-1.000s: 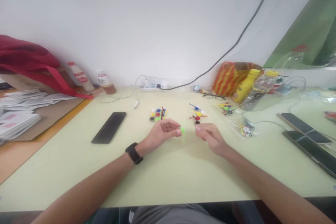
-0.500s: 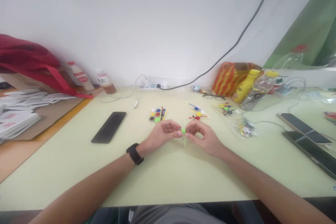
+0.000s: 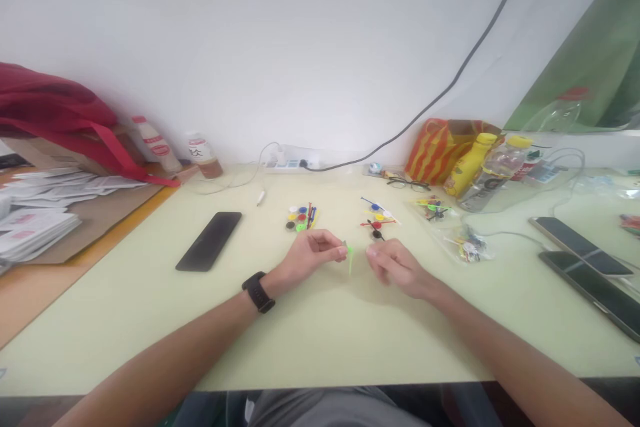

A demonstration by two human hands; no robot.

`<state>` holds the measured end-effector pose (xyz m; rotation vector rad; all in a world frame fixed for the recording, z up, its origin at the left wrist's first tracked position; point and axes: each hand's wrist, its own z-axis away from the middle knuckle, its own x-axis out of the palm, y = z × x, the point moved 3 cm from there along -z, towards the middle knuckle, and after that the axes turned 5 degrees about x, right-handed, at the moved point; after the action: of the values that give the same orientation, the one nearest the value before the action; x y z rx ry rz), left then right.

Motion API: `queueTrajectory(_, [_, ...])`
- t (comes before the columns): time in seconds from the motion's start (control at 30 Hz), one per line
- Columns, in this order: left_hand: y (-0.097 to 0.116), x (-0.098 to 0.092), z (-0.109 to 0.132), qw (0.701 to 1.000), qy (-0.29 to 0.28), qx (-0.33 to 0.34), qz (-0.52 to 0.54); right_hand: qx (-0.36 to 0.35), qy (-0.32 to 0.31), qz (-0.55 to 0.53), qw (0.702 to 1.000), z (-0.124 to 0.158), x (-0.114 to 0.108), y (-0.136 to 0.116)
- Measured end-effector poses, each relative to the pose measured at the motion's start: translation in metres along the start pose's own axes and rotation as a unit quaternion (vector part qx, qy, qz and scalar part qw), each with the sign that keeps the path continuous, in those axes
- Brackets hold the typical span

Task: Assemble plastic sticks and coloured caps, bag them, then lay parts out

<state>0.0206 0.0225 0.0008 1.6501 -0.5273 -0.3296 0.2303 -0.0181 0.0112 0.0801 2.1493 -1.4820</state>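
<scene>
My left hand [image 3: 314, 253] pinches a small bright green plastic stick [image 3: 351, 260] between thumb and forefinger; the stick hangs down from the fingertips. A short way to its right, my right hand [image 3: 397, 268] is apart from the stick, its thumb and fingers drawn together; whether anything is between them is hidden. Just beyond the right hand lie plastic sticks and discs, among them a black disc [image 3: 377, 235], a red disc [image 3: 377, 225] and a blue stick [image 3: 369, 202]. Past the left hand sits a group of coloured discs, including a yellow disc [image 3: 291, 217], beside several short sticks [image 3: 312, 215].
A black phone [image 3: 209, 241] lies on the left; two more phones [image 3: 583, 243] lie at the right. Bagged plastic parts [image 3: 467, 245], glasses [image 3: 407, 183], a yellow bottle [image 3: 470, 163] and a striped bag [image 3: 433, 150] stand or lie at the back right. Papers [image 3: 43, 233] cover the far left.
My right hand has come away from the green stick and moved slightly right, its fingers now curled. My left hand still pinches the stick.
</scene>
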Motion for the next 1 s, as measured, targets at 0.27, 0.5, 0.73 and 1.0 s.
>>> queueTrajectory(0.27, [0.001,0.001,-0.001,1.0,0.006,0.017,0.011,0.013,0.014,-0.054,0.998,-0.006,-0.001,-0.003])
queueTrajectory(0.5, [-0.002,0.0,0.0,1.0,-0.012,0.007,0.016,0.033,0.018,-0.087,0.995,-0.007,0.012,-0.001])
queueTrajectory(0.73, [0.0,0.002,0.001,1.0,-0.002,-0.002,0.018,-0.034,0.057,-0.044,0.997,-0.002,0.006,0.0])
queueTrajectory(1.0, [0.001,0.002,0.001,1.0,0.0,-0.006,0.015,-0.049,0.041,0.05,0.997,0.001,0.0,0.003])
